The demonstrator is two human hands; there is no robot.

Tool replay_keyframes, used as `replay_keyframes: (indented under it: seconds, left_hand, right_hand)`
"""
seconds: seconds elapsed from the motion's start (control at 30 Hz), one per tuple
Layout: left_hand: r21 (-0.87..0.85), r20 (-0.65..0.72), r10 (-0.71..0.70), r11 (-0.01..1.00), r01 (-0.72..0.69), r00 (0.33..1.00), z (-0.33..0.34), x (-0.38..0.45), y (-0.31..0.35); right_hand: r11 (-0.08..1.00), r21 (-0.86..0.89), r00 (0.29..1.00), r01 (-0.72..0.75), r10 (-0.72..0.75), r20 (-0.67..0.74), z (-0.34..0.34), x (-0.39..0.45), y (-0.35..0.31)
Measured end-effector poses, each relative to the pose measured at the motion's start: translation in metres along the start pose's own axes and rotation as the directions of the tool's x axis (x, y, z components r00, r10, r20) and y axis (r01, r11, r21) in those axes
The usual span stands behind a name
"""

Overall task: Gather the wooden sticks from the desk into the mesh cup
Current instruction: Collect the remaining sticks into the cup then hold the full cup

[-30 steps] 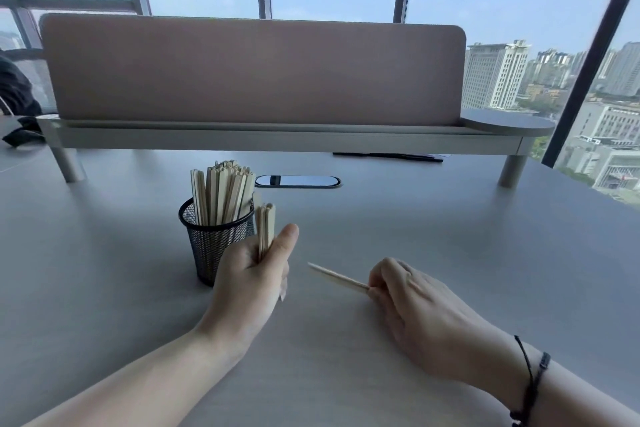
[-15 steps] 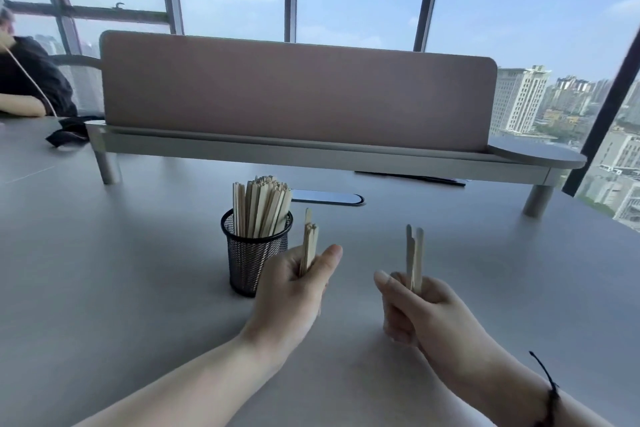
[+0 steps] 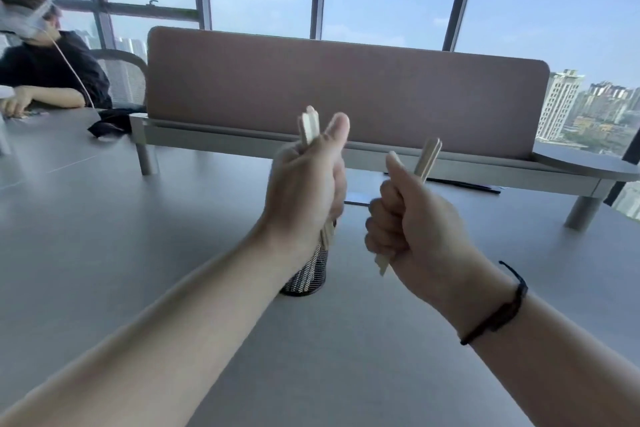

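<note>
My left hand [image 3: 304,180] is raised above the desk, closed around a small bundle of wooden sticks [image 3: 309,125] whose tips stick up past the thumb. It hangs in front of the black mesh cup [image 3: 308,274], hiding the cup's rim and most of its contents. My right hand [image 3: 412,218] is raised beside it, fist closed on a few wooden sticks [image 3: 429,158] tilted to the right, their lower ends poking out below the fist. A black cord bracelet sits on the right wrist.
A grey desk [image 3: 138,236] spreads below. At the back stands a long riser shelf [image 3: 381,163] with a pinkish divider panel [image 3: 346,94]. A dark phone [image 3: 356,198] lies behind my hands. Another person [image 3: 41,73] sits at far left.
Both hands have lifted higher and closer to the camera with their sticks. The left hand now covers the cup's top. The view has tilted up and turned left.
</note>
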State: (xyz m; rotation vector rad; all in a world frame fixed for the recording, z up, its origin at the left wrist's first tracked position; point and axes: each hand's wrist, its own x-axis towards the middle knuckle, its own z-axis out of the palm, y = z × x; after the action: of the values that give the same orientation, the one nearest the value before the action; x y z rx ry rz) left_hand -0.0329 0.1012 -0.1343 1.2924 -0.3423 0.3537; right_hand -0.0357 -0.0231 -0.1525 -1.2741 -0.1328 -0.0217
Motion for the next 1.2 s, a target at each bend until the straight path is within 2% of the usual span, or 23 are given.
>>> replay_keyframes:
  seconds: [0.1, 0.2, 0.33, 0.47, 0.53, 0.6, 0.67, 0.77, 0.87, 0.93, 1.0, 1.07, 1.13, 1.2]
  left_hand:
    - [-0.040, -0.143, 0.009, 0.999, -0.015, 0.990, -0.020, 0.027, 0.009]
    - [0.228, -0.253, -0.014, 0.971, 0.073, 0.967, -0.041, 0.038, -0.010]
    - [0.458, -0.250, -0.087, 0.867, 0.197, 0.964, -0.051, 0.043, -0.034]
    - [0.510, -0.231, -0.057, 0.843, 0.171, 0.971, -0.056, 0.049, -0.048]
    - [0.442, -0.230, -0.040, 0.886, 0.142, 0.972, -0.056, 0.049, -0.051]
    - [0.357, -0.236, -0.037, 0.926, 0.122, 0.971, -0.056, 0.047, -0.054]
    - [0.334, -0.226, -0.051, 0.934, 0.127, 0.973, -0.056, 0.044, -0.060]
    - [0.337, -0.237, -0.092, 0.926, 0.171, 0.967, -0.055, 0.040, -0.068]
    - [0.277, -0.262, -0.113, 0.942, 0.187, 0.958, -0.056, 0.039, -0.071]
    - [0.233, -0.277, -0.141, 0.950, 0.208, 0.951, -0.057, 0.039, -0.070]
    - [0.182, -0.268, -0.167, 0.958, 0.220, 0.949, -0.054, 0.035, -0.064]
    - [0.066, -0.191, -0.227, 0.968, 0.243, 0.955, -0.051, 0.025, -0.061]
    - [-0.075, -0.037, -0.285, 0.957, 0.281, 0.958, -0.050, 0.012, -0.070]
    - [-0.072, 0.071, -0.297, 0.951, 0.302, 0.952, -0.052, 0.000, -0.084]
  right_hand:
    - [0.993, 0.040, 0.993, 0.108, -0.109, 0.040, 0.036, 0.027, -0.017]
    - [0.988, -0.039, 0.988, 0.149, -0.148, 0.030, 0.060, 0.049, -0.013]
    - [0.977, -0.126, 0.986, 0.169, -0.169, 0.015, 0.075, 0.062, 0.010]
    - [0.918, -0.255, 0.945, 0.305, -0.325, -0.041, 0.069, 0.067, 0.015]
    - [0.824, -0.408, 0.894, 0.393, -0.446, -0.039, 0.063, 0.069, 0.014]
    - [0.679, -0.592, 0.854, 0.435, -0.520, 0.032, 0.059, 0.068, 0.017]
    - [0.509, -0.753, 0.871, 0.417, -0.460, 0.172, 0.056, 0.068, 0.030]
    - [0.301, -0.852, 0.885, 0.429, -0.329, 0.330, 0.050, 0.064, 0.048]
    - [0.138, -0.891, 0.877, 0.433, -0.291, 0.382, 0.050, 0.059, 0.044]
    - [0.078, -0.902, 0.881, 0.425, -0.268, 0.391, 0.051, 0.059, 0.041]
    - [0.126, -0.892, 0.884, 0.434, -0.250, 0.395, 0.048, 0.061, 0.040]
    - [0.262, -0.834, 0.865, 0.486, -0.278, 0.417, 0.041, 0.059, 0.041]
    - [0.374, -0.760, 0.829, 0.531, -0.413, 0.376, 0.030, 0.047, 0.044]
    - [0.449, -0.736, 0.822, 0.507, -0.508, 0.257, 0.013, 0.026, 0.053]
